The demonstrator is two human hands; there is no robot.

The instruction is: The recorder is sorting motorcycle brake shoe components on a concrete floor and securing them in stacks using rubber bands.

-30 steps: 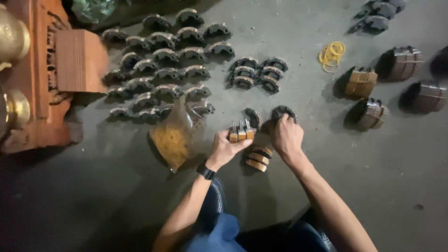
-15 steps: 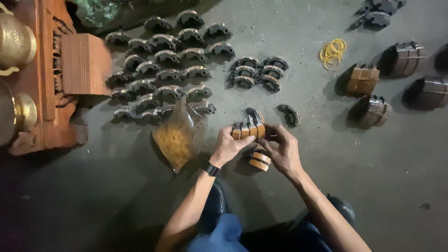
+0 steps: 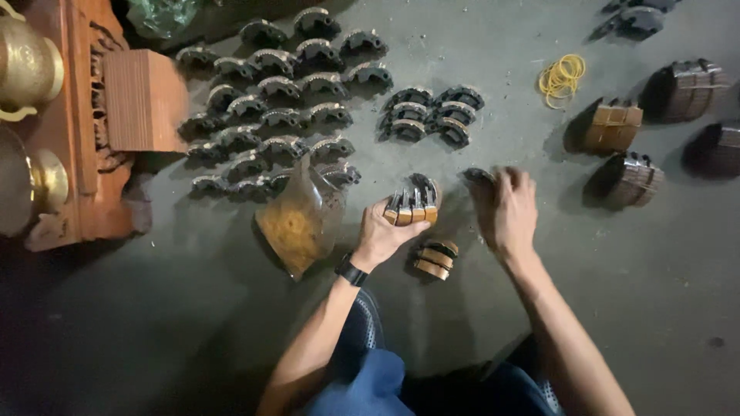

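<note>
A: What has the left hand (image 3: 383, 233) got?

B: A small stack of curved dark metal shoes with tan lining (image 3: 412, 205), held on edge. Its fingers are closed around the stack from below, thumb on the near side, and a black watch (image 3: 351, 270) sits on that wrist.

A: And the right hand (image 3: 505, 209)?

B: Palm down, low over the grey concrete floor (image 3: 231, 331), just right of the held stack. Its fingers are curled loosely over a single dark curved shoe (image 3: 476, 176) lying on the floor; the fingertips touch it or nearly so, and I cannot tell whether they have a grip on it.

A: Anything between the hands?

B: Just below the held stack, two more tan-lined shoes (image 3: 435, 258) lie stacked on the floor, apart from both hands.

A: What lies around them?

B: Left of the left hand, a crumpled clear plastic bag with yellowish contents (image 3: 301, 223). Beyond it, many rows of loose dark shoes (image 3: 270, 100) spread over the floor, with a smaller cluster of six (image 3: 430, 115) near the middle. Far right, several bound bundles of shoes (image 3: 613, 127), and a heap of yellow rubber bands (image 3: 561, 75) above them. At the left edge stands a carved red-brown wooden piece (image 3: 85, 139) with brass vessels (image 3: 27, 65).
</note>
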